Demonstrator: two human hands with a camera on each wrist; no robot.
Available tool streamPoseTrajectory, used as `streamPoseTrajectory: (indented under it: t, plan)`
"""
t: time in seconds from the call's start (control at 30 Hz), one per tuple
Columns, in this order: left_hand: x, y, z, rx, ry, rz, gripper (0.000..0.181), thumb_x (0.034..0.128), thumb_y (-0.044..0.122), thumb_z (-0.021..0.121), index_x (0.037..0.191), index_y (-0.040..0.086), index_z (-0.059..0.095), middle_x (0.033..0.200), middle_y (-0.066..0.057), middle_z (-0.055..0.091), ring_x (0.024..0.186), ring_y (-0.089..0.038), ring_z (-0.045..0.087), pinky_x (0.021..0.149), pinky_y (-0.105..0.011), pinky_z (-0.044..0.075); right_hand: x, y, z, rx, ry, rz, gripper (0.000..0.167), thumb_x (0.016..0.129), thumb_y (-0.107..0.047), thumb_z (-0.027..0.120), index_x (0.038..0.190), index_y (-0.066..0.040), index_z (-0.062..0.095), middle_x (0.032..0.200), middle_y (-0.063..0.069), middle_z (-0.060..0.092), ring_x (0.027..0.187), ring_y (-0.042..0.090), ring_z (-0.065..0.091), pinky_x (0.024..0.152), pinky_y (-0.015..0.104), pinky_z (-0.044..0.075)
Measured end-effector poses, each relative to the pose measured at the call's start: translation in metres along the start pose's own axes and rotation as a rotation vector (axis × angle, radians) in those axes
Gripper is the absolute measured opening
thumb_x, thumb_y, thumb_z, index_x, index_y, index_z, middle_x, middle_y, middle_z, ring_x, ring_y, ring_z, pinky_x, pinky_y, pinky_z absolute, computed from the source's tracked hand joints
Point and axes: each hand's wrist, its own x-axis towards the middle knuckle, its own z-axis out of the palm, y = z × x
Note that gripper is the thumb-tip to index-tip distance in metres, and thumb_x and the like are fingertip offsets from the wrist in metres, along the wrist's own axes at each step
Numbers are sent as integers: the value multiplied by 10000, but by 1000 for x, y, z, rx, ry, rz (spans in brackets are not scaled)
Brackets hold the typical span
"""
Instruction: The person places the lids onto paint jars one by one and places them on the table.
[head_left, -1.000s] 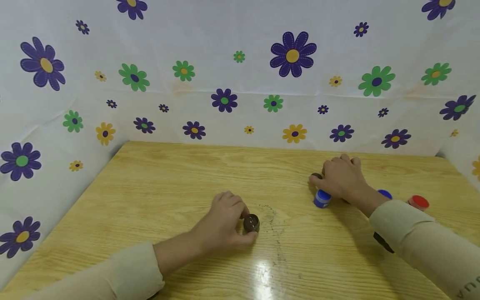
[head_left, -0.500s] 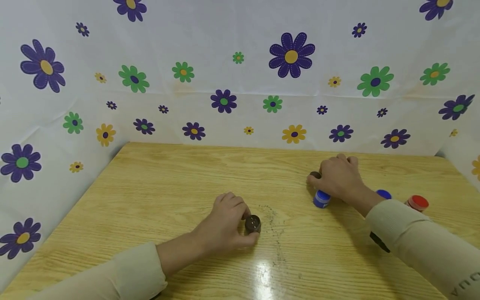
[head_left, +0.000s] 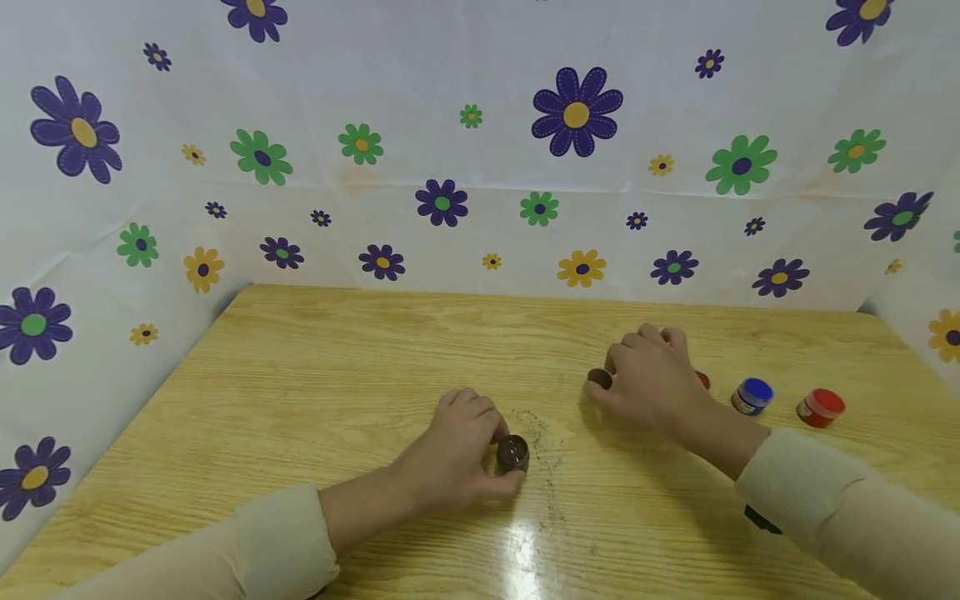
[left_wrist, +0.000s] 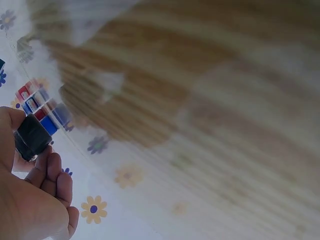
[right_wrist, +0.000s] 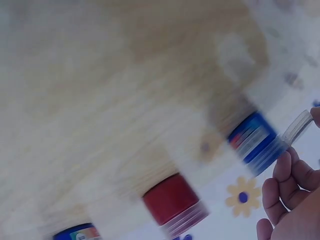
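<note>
My left hand (head_left: 463, 454) holds a small dark paint jar (head_left: 513, 452) upright between thumb and fingers at the table's middle. The jar's top is uncovered, with glossy dark paint inside. In the left wrist view the dark jar (left_wrist: 32, 137) sits between the thumb and fingers of the left hand (left_wrist: 37, 200). To the right, my right hand (head_left: 647, 379) pinches a thin round dark lid (head_left: 600, 379). The lid (right_wrist: 297, 127) shows a clear rim in the right wrist view, beside a blue jar (right_wrist: 254, 142) close to the fingers. That blue jar is hidden in the head view.
A red jar (head_left: 702, 380), partly hidden behind the right hand, a blue jar (head_left: 752, 396) and another red jar (head_left: 821, 407) stand in a row on the right. Dark specks mark the wooden table (head_left: 375, 350). A flower-printed cloth (head_left: 450, 150) encloses its back and sides.
My right hand has moved left and slightly nearer with the lid, covering the nearest blue jar in the head view. The red jar behind it now shows partly. My left hand barely moved.
</note>
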Motion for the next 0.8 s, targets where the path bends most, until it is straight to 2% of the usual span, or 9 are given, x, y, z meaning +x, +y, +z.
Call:
streamPoseTrajectory:
  t: [0.2,0.3,0.43,0.53,0.63,0.8]
  plan:
    - [0,3,1,-1,-14,-9,312,771,373,751,892,98,667,928,27,628,918,-141,479,1038,-457,365,-25,-18,-2,-13,59,-98,324,830,-475,686,806,-152,686,866,-9,664,923,243,530,955,545,339]
    - [0,4,1,4,-17,-8,317,771,375,752,898,97,668,934,27,628,920,-137,477,1036,-456,369,-40,-25,-4,-19,101,-169,305,814,-467,712,792,-166,671,833,-28,646,889,218,522,919,481,366]
    - [-2,8,2,11,-12,17,315,762,371,762,896,100,671,922,39,627,904,-127,473,1011,-446,381,-58,-32,-5,-18,167,-279,300,796,-472,735,787,-185,649,783,-72,600,847,173,492,849,400,371]
    - [-4,13,2,13,-7,48,303,752,370,765,875,112,665,895,55,616,881,-113,463,978,-429,392,-72,-37,-5,1,196,-331,291,782,-469,744,782,-200,632,766,-104,570,830,138,458,835,378,362]
    - [-7,21,3,12,-25,62,299,757,386,755,869,127,655,885,77,596,879,-100,449,970,-413,391,-84,-41,-4,40,192,-336,262,765,-452,747,758,-230,608,758,-138,548,825,100,440,840,367,364]
    - [-9,30,5,-12,-78,54,296,767,396,746,890,146,647,893,106,573,904,-86,439,1019,-414,381,-96,-41,2,128,122,-279,226,733,-403,746,747,-264,568,761,-183,477,831,64,419,882,391,380]
